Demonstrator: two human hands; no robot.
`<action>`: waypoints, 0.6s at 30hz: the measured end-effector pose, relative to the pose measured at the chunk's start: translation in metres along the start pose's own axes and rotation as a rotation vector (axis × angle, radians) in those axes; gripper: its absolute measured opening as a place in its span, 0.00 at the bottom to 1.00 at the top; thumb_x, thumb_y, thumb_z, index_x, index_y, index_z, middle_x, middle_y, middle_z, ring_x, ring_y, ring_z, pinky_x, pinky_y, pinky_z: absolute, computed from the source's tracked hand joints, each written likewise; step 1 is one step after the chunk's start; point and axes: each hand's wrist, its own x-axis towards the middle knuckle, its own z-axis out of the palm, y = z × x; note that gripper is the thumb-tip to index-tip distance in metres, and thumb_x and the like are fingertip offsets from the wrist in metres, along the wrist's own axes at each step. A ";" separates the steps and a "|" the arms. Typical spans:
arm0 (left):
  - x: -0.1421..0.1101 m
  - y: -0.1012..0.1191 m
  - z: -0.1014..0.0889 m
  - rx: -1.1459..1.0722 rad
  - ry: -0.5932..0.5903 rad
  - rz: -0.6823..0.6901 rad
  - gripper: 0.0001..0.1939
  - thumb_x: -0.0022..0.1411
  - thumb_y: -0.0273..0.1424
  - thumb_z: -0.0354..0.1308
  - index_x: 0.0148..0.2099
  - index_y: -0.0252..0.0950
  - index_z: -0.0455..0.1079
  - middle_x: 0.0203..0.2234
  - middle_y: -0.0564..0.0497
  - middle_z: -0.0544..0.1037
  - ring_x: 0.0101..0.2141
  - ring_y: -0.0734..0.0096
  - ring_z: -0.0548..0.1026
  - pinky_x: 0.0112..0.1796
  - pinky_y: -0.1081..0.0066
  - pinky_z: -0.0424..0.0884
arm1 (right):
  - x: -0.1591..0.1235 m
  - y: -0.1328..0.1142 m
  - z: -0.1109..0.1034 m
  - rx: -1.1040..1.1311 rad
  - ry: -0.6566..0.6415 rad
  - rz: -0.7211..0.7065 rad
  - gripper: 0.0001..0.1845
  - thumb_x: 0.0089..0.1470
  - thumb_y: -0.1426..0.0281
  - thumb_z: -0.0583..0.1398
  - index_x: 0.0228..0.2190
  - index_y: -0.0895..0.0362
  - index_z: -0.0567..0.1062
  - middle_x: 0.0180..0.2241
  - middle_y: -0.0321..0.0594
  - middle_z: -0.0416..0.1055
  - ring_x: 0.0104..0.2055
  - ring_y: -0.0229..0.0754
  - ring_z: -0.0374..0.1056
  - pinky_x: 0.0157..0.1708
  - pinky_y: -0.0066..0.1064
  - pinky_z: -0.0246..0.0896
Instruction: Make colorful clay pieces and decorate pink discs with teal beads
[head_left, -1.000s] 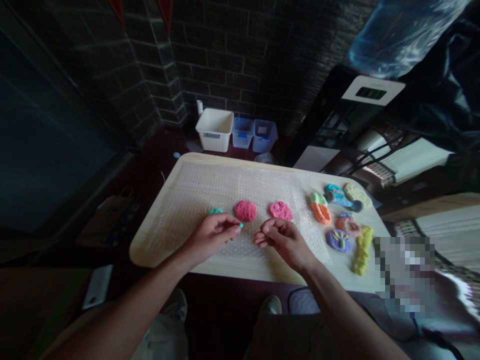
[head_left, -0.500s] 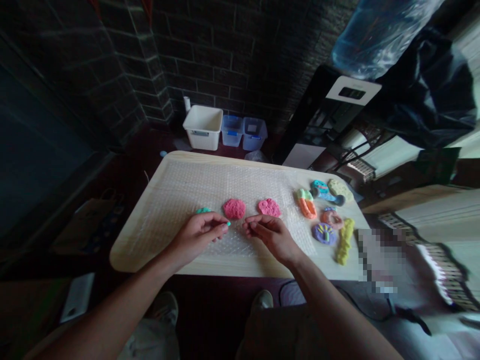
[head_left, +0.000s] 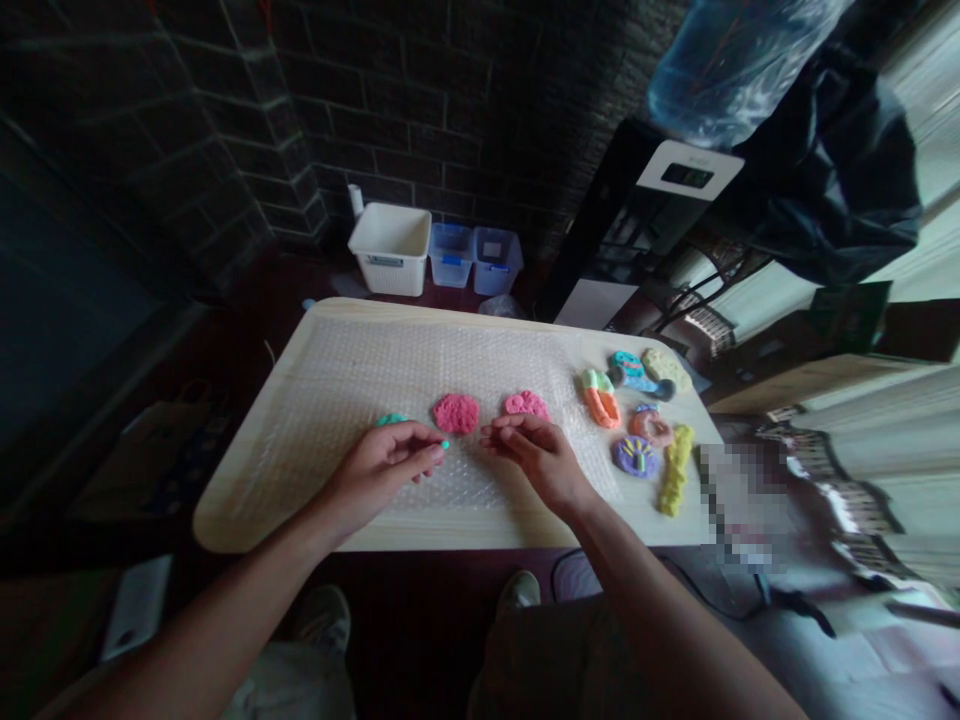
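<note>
Wooden pale desk (head_left: 465,530), carrying clear bubble wrap (head_left: 345,370). Right hand (head_left: 541,460): fingers curled, closure cannot be told; overlaps pink textured lump (head_left: 527,402). Left hand (head_left: 386,462), partly hiding green lump (head_left: 391,418): fingers pinching tiny green piece (head_left: 445,444) above wrap.

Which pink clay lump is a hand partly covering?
The right pink clay lump: the right hand hides its lower edge. The left pink clay lump shows whole.
</note>
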 end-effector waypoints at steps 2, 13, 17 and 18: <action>0.000 0.000 0.000 -0.008 0.001 -0.006 0.14 0.58 0.38 0.69 0.43 0.34 0.78 0.31 0.51 0.80 0.30 0.71 0.74 0.31 0.71 0.69 | -0.001 0.000 0.002 0.064 -0.028 0.052 0.17 0.53 0.57 0.73 0.37 0.56 0.81 0.37 0.42 0.84 0.40 0.44 0.81 0.45 0.36 0.75; 0.000 0.002 0.000 -0.011 -0.006 0.018 0.13 0.59 0.37 0.68 0.42 0.34 0.78 0.30 0.52 0.78 0.29 0.72 0.74 0.31 0.72 0.69 | -0.001 0.000 0.002 -0.083 -0.010 -0.033 0.15 0.47 0.64 0.77 0.30 0.55 0.78 0.30 0.36 0.82 0.33 0.38 0.78 0.37 0.29 0.73; 0.000 0.002 -0.001 0.007 -0.013 0.018 0.12 0.60 0.37 0.67 0.42 0.34 0.78 0.30 0.52 0.79 0.29 0.72 0.74 0.31 0.72 0.69 | -0.003 0.003 0.005 0.039 -0.031 0.064 0.18 0.54 0.55 0.72 0.38 0.54 0.79 0.41 0.42 0.84 0.46 0.47 0.81 0.49 0.40 0.75; 0.000 0.002 -0.001 0.008 -0.017 0.020 0.12 0.60 0.37 0.67 0.43 0.35 0.78 0.30 0.52 0.79 0.29 0.72 0.74 0.31 0.72 0.69 | -0.003 0.003 0.006 0.038 -0.037 0.075 0.18 0.55 0.54 0.71 0.37 0.54 0.79 0.40 0.44 0.84 0.45 0.48 0.81 0.47 0.40 0.75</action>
